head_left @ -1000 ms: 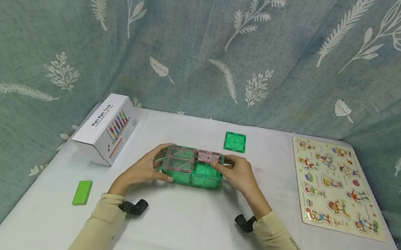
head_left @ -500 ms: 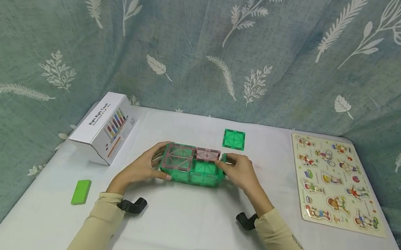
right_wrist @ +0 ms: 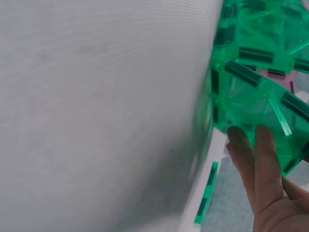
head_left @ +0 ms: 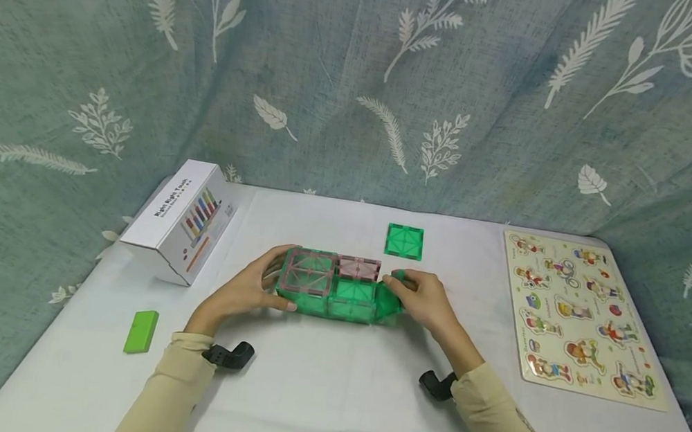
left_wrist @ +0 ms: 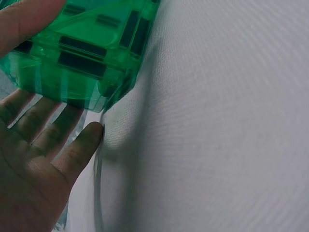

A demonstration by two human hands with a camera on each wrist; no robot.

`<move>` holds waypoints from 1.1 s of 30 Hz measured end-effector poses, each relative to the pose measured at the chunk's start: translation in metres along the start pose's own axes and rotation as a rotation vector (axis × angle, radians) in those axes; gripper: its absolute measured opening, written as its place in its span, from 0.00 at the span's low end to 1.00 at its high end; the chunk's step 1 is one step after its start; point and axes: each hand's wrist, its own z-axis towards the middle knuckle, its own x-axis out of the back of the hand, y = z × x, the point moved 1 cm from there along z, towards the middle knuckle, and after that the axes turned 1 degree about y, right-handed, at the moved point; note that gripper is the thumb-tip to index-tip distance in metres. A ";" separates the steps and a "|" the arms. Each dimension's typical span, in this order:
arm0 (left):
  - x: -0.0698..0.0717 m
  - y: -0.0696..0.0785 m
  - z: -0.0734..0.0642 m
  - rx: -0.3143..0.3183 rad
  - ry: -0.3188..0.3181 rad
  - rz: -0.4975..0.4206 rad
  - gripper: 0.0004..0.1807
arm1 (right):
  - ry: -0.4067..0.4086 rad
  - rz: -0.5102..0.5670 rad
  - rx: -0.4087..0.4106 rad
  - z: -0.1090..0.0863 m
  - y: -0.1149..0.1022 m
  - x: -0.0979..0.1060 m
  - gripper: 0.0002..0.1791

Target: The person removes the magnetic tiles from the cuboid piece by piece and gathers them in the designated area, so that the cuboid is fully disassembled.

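A low box of translucent green magnetic tiles (head_left: 354,292) rests on the white cloth, with a larger pink square tile (head_left: 307,280) and a smaller pink tile (head_left: 358,267) on top. My left hand (head_left: 243,295) holds its left end, thumb at the front and fingers behind. In the left wrist view the thumb overlaps the green wall (left_wrist: 82,58). At the right end, my right hand (head_left: 430,301) pinches a green square tile (right_wrist: 246,104) angled outward from the box. The right end of the box stands open behind that tile. Two fingers (right_wrist: 264,154) press against its outer face.
A loose green square tile (head_left: 404,242) lies behind the box. To the left are a white printed carton (head_left: 179,221) and a bright green block (head_left: 141,332). A wooden picture puzzle board (head_left: 582,322) lies on the right. A patterned curtain (head_left: 335,69) hangs behind the table.
My right hand has moved right, swinging the green end tile outward from the box. My left hand has kept its hold on the left end. The view has shifted slightly.
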 end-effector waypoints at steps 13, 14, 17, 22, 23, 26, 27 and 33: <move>-0.001 -0.001 0.000 0.001 0.003 -0.005 0.59 | -0.050 0.144 -0.084 0.001 0.018 0.001 0.16; -0.001 -0.001 0.000 0.000 0.002 -0.005 0.59 | -0.055 0.154 -0.090 0.001 0.018 0.002 0.16; -0.001 -0.001 0.001 -0.002 0.000 -0.006 0.59 | -0.067 0.184 -0.104 0.000 0.020 0.003 0.17; 0.000 -0.001 0.002 -0.005 -0.006 -0.004 0.59 | -0.079 0.217 -0.108 -0.001 0.022 0.004 0.17; 0.000 -0.001 0.002 -0.004 -0.005 -0.003 0.59 | -0.080 0.219 -0.109 0.000 0.022 0.004 0.16; 0.000 -0.001 0.001 -0.002 -0.003 -0.006 0.60 | -0.085 0.222 -0.110 0.000 0.022 0.004 0.16; 0.000 -0.001 0.001 0.000 -0.002 -0.008 0.60 | -0.086 0.219 -0.111 0.001 0.022 0.004 0.16; 0.001 -0.002 0.001 -0.001 -0.005 -0.009 0.60 | -0.088 0.225 -0.120 0.001 0.023 0.004 0.16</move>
